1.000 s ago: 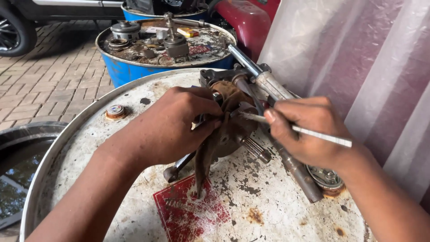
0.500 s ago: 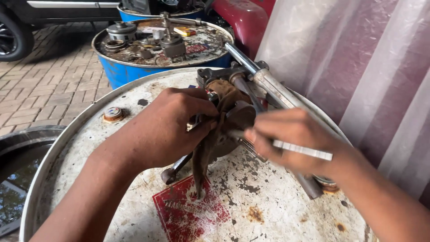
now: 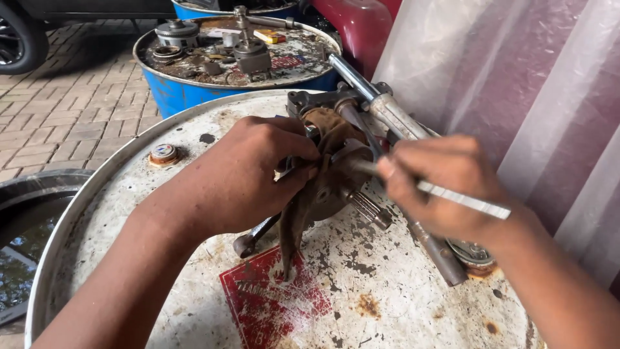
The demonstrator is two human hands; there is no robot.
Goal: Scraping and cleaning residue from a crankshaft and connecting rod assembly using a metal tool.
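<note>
- The left hand (image 3: 248, 174) is closed around a greasy metal part (image 3: 329, 178), fingers wrapped over its near side and pressing it steady on the drum top (image 3: 194, 129), toward the top's far right edge.
- The right hand (image 3: 445, 184) pinches a thin silver tool (image 3: 462, 199) like a pen, its working end aimed into the middle of the part; the tip itself is hidden behind the fingers and blurred.
- The part has a rusty round body, a splined shaft (image 3: 368, 208) sticking out toward the right hand, and a lever hanging down to a red label (image 3: 271, 300) on the top.
- A chrome fork tube (image 3: 381, 100) lies behind the part, running diagonally toward the right edge, and a wrench (image 3: 255, 236) pokes out below the left wrist.
- A small cap (image 3: 163, 154) sits near the left edge; a blue drum (image 3: 187, 90) laden with spare pieces stands beyond the far edge.
- To do this well, I judge: keep the left grip firm so the part cannot roll, hold the tool low and short for control, and work the tip gently rather than prying hard, since a slip would run toward the left fingers.
</note>
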